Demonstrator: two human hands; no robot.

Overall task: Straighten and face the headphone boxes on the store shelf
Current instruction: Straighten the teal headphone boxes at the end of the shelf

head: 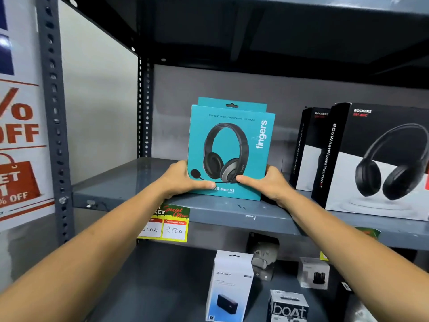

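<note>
A flat, glossy teal box (229, 147) of card, printed with a headset, is standing upright near the front edge of the grey metal shelf (130, 182), its face turned outward. The left hand (183, 180) is clamping its lower left edge and the right hand (267, 184) its lower right edge, each grip closed on the box with the thumb lying across the front and the fingers hidden behind. To the right, two black boxes (380, 159) with matte headphone prints are sitting angled, one behind the other, a narrow gap apart from the teal box. Bare painted shelf is lying open to the left, up to the perforated steel post (145, 108). A yellow price tag (167, 225) is hanging from the shelf lip. Smaller white boxes (229, 284) are standing on the shelf below.
</note>
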